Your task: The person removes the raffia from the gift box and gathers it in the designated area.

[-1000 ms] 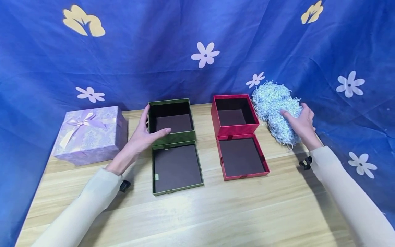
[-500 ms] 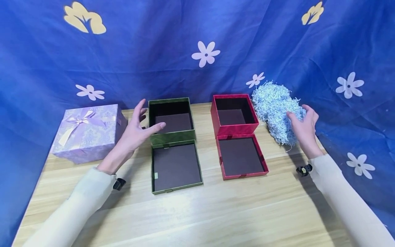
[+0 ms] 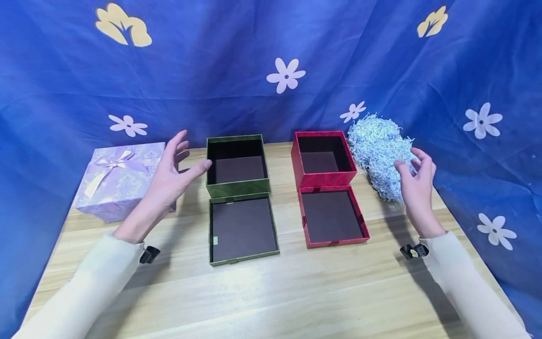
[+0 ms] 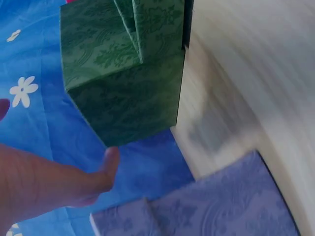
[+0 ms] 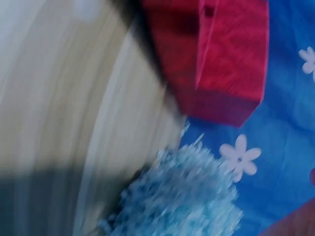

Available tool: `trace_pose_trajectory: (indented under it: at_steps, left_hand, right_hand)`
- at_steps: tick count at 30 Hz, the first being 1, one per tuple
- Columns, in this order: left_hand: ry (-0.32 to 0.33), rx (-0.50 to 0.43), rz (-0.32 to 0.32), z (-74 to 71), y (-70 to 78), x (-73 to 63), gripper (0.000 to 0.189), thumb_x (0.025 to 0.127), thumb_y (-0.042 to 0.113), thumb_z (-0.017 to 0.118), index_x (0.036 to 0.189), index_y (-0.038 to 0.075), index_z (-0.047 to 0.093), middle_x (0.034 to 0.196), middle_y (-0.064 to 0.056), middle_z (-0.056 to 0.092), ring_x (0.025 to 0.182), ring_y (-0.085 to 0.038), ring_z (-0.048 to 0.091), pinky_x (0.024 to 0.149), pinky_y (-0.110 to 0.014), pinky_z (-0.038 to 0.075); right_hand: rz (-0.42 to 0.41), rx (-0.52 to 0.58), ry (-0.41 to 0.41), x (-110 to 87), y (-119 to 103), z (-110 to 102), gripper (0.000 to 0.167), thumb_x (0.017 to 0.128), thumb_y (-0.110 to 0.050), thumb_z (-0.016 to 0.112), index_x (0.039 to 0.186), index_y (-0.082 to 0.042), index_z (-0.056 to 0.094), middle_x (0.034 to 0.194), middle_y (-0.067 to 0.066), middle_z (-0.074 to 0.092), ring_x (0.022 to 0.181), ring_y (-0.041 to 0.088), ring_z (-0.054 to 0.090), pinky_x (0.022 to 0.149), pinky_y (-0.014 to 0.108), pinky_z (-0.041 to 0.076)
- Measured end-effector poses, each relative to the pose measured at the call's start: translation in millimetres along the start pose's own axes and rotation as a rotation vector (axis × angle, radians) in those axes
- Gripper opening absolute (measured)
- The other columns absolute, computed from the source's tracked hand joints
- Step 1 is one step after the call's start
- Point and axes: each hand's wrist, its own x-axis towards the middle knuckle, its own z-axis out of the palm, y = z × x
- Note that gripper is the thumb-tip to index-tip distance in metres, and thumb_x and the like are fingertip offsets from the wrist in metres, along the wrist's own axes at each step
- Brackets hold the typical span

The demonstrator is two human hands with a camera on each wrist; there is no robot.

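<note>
- The desk [image 3: 296, 294] bore it all.
- The ribboned lilac box [image 3: 127, 181] stood closed at left.
- The green box [image 3: 240, 188] and red box [image 3: 327, 180] stood open, dark-lined, green lid [image 3: 243, 228] and red lid [image 3: 334, 216] off before them.
- Crinkled, fluffy blue shred [image 3: 378, 153] lay beside the red box, none visible inside.
- Left hand [image 3: 166, 181] was spread, right hand [image 3: 418, 195] loosely bent; neither gripped anything.

Your left arm [image 3: 84, 285] reaches in from the lower left and your right arm [image 3: 467, 285] from the lower right, both in pale sleeves. Your left hand [image 3: 167, 183] has its thumb [image 3: 195, 171] spread well away from its raised fingers [image 3: 179, 142]. Your right hand [image 3: 417, 193] points forward, fingers gently bent, thumb apart from them.
</note>
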Motion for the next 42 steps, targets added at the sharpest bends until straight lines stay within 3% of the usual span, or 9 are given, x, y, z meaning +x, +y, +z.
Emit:
trace_pose_trajectory:
  at_steps: [4,9,13,22,26,30,36,42]
  left_hand:
    - [0.059,-0.011,0.046,-8.1,5.2,-8.0,0.086,0.103,0.023,0.076,0.175,0.027,0.027,0.171,-0.013,0.034,0.151,-0.032,0.038,0.126,-0.049,0.028]
    - [0.121,-0.021,0.084,-15.0,7.6,-20.1,0.076,0.105,0.019,0.073,0.171,0.025,0.036,0.164,-0.011,0.044,0.136,-0.020,0.049,0.110,-0.029,0.040]
    - [0.154,-0.070,0.103,-24.1,6.1,-30.5,0.070,0.106,0.013,0.071,0.168,0.022,0.041,0.159,-0.008,0.049,0.131,-0.016,0.052,0.100,-0.018,0.043]
    - [0.183,-0.334,0.134,-54.4,0.0,-45.1,0.059,0.105,-0.003,0.068,0.158,0.019,0.054,0.145,-0.001,0.059,0.128,-0.016,0.055,0.097,-0.015,0.050]
    - [0.192,-0.424,0.162,-69.7,-2.5,-51.8,0.059,0.104,-0.010,0.065,0.157,0.014,0.055,0.142,-0.004,0.062,0.126,-0.016,0.059,0.094,-0.015,0.054]
    - [0.208,-0.477,0.170,-85.3,-6.8,-57.9,0.059,0.103,-0.014,0.064,0.156,0.010,0.055,0.143,-0.006,0.063,0.126,-0.014,0.063,0.096,-0.016,0.054]
    - [0.244,-0.504,0.197,-107.1,-15.3,-62.0,0.057,0.102,-0.019,0.061,0.154,0.005,0.057,0.142,-0.009,0.062,0.124,-0.015,0.063,0.095,-0.017,0.055]
    - [0.316,-0.509,0.211,-124.7,-24.3,-63.1,0.052,0.101,-0.019,0.062,0.150,-0.001,0.061,0.137,-0.011,0.065,0.121,-0.016,0.066,0.092,-0.017,0.056]
  right_hand:
    - [-0.066,0.119,-0.053,-11.9,-12,11,0.055,0.109,-0.022,0.062,0.161,-0.017,0.046,0.164,0.005,0.033,0.147,0.027,0.041,0.118,0.038,0.039]
    - [-0.111,0.249,-0.146,-25.9,-28,24,0.053,0.109,-0.012,0.063,0.160,-0.018,0.050,0.168,0.001,0.038,0.143,0.031,0.049,0.113,0.032,0.046]
    - [-0.097,0.319,-0.249,-36.7,-46,39,0.053,0.110,-0.016,0.065,0.161,-0.019,0.049,0.167,0.006,0.040,0.136,0.026,0.056,0.106,0.028,0.053]
    - [-0.069,0.460,-0.432,-48.3,-86,78,0.050,0.110,-0.013,0.055,0.159,-0.018,0.046,0.159,0.010,0.047,0.138,0.031,0.060,0.112,0.043,0.051]
    - [-0.031,0.534,-0.489,-52.6,-97,95,0.052,0.109,-0.011,0.053,0.160,-0.016,0.044,0.155,0.014,0.048,0.135,0.034,0.062,0.108,0.042,0.054]
    - [-0.002,0.590,-0.537,-59.6,-106,114,0.056,0.108,-0.008,0.053,0.162,-0.011,0.041,0.156,0.019,0.047,0.136,0.041,0.060,0.104,0.042,0.057]
    - [0.041,0.641,-0.612,-74.2,-118,148,0.060,0.107,-0.008,0.055,0.165,-0.007,0.038,0.155,0.024,0.047,0.135,0.042,0.060,0.108,0.054,0.054]
    - [0.069,0.683,-0.676,-92.9,-130,183,0.058,0.106,-0.009,0.058,0.161,-0.009,0.044,0.149,0.020,0.051,0.134,0.041,0.062,0.102,0.049,0.058]
